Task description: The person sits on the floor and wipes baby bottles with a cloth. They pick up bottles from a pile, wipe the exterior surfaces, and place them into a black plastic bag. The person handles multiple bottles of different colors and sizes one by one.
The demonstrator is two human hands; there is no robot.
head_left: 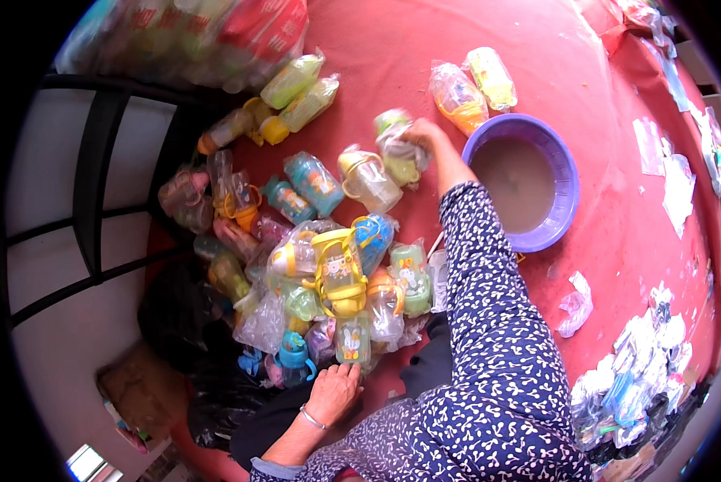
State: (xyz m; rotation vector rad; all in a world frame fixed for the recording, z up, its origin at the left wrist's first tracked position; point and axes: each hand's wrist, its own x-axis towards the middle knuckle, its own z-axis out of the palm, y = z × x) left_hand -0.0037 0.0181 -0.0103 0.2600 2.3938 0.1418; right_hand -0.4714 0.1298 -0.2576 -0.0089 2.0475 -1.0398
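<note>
My right hand (426,138) is stretched out to the far middle, fingers closed around a bottle with green ends (401,168). The bottle is blurred, with something whitish around its middle that I cannot make out. Just left of it stands a wrapped cup with a cream lid (370,183). Near the front, my left hand (334,394) lies with fingers extended, at the lower end of a clear bottle with a rabbit print (352,339). Close by are a blue handled bottle (294,357) and a yellow strapped bottle (340,271).
A purple basin (565,205) of murky water stands right of my right arm, two wrapped bottles (457,96) behind it. Several bagged bottles pile up at left, below a large plastic sack (208,40). Plastic scraps (634,369) lie at lower right on the red sheet (376,56).
</note>
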